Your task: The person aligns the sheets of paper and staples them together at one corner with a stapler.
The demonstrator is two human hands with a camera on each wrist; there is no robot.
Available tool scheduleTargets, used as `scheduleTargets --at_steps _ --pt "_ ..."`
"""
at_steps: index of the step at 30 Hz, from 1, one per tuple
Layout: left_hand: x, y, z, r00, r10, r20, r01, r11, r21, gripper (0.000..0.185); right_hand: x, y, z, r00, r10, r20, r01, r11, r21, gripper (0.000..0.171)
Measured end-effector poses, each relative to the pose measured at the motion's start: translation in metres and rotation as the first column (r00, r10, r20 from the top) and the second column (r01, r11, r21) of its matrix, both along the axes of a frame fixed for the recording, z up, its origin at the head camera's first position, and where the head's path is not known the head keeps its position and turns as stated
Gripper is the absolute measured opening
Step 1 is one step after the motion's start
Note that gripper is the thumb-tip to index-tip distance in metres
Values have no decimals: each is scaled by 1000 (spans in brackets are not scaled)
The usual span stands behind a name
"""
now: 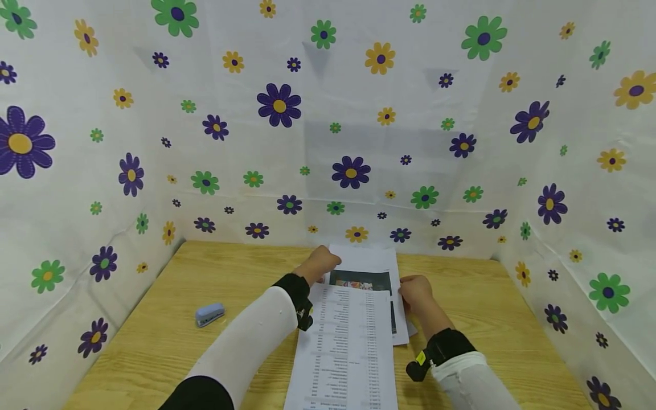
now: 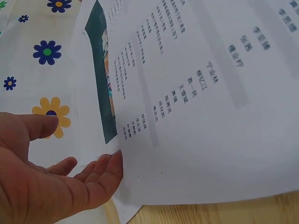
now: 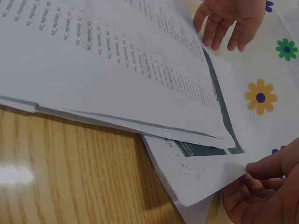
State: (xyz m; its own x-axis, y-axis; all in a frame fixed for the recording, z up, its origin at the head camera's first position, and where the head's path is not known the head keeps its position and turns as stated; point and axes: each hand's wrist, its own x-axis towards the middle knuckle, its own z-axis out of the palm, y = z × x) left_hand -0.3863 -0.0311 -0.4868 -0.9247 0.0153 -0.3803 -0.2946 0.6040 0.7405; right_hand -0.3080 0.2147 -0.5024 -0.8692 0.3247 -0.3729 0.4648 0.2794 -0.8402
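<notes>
A printed list sheet (image 1: pixel 343 347) with rows of small text lies at the front of an overlapping stack. Behind and partly under it is a sheet with a dark green picture block (image 1: pixel 363 263). My left hand (image 1: pixel 319 263) is at the stack's left edge; in the left wrist view its thumb stands apart while the fingertips (image 2: pixel 114 163) touch the paper edge. On the other side, my right hand (image 1: pixel 416 291) pinches the edge of the picture sheet, thumb above and fingers below, as the right wrist view shows (image 3: pixel 264 186).
A small blue stapler (image 1: pixel 209 314) sits on the wooden table (image 1: pixel 246 267), left of the papers. A white flower-patterned cloth (image 1: pixel 353 114) encloses the back and both sides. Another sheet's corner (image 3: pixel 196 211) peeks out beneath the picture sheet.
</notes>
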Motion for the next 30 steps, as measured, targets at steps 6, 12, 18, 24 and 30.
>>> scheduleTargets --at_steps 6,12,18,24,30 --pt "2 1 -1 999 -11 -40 11 1000 -16 63 2 -3 0 1000 -8 -4 8 999 51 33" --pt "4 -2 -4 990 -43 -138 38 998 -42 54 3 -2 -4 1000 -15 -7 15 1000 -11 37" --pt "4 -7 -4 986 -61 -153 55 998 -42 48 2 -1 -7 999 -25 -29 23 998 -61 40" --pt "-3 -8 -12 988 -48 -150 44 998 -34 49 3 -2 -5 998 -35 -57 30 996 -82 42" --pt "-6 -6 -13 982 -11 -189 20 999 45 39 3 -2 -3 997 -34 -73 28 997 -73 43"
